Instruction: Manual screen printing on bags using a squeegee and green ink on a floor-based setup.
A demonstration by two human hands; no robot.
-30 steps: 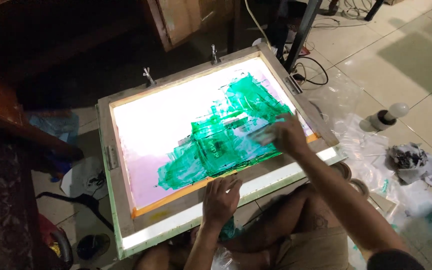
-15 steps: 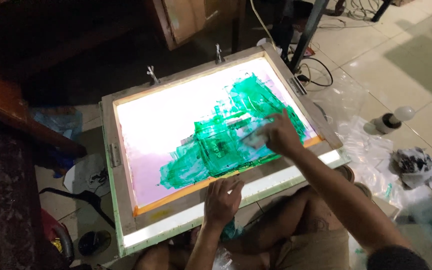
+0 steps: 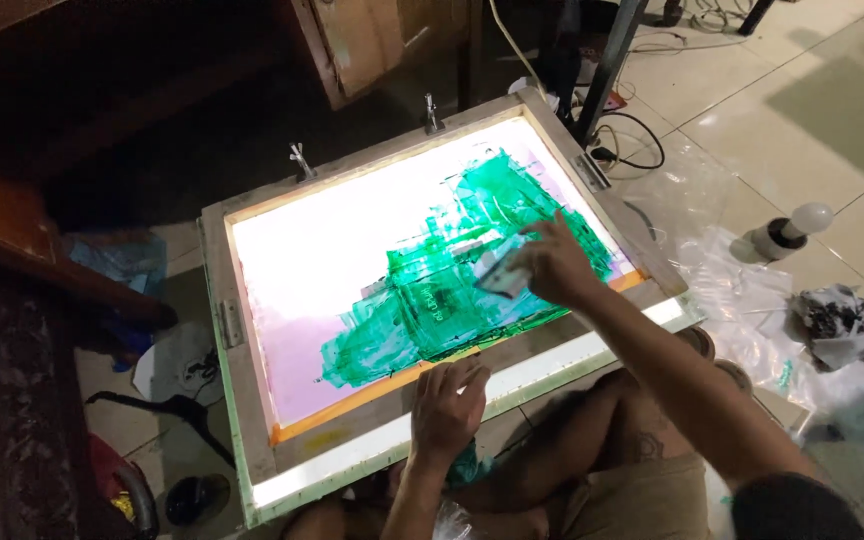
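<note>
A: So, where are the hands around the screen-printing frame (image 3: pixel 242 400)?

B: The right hand (image 3: pixel 550 265) is over the lit mesh, towards the frame's near right corner. It pinches a small pale scraper card (image 3: pixel 500 270) between thumb and fingers, and the card's edge lies in the green ink (image 3: pixel 452 290).

A: And the left hand (image 3: pixel 446 408)?

B: It lies flat on the frame's near rail, about the middle, fingers loosely spread and pointing into the mesh. It holds nothing; it only presses on the wood.

A: Where does the ink sit within the frame?

B: It covers the right half of the mesh, in a broad smear from the far right corner down to the near rail. The left half of the mesh is bare and glows white and pink from the light beneath. An orange strip of tape runs along the inside of the near rail.

A: What lies around the frame?

B: Two metal clamps (image 3: pixel 302 160) stand on its far rail. Right of the frame, clear plastic sheeting (image 3: pixel 722 290) covers the tiled floor, with a light bulb (image 3: pixel 787 232) on it and, further right, a crumpled ink-stained rag (image 3: pixel 837 315). Beyond the far right corner, black cables (image 3: pixel 632 140) trail by a dark stand. The person's bare legs fold just under the near rail.
</note>
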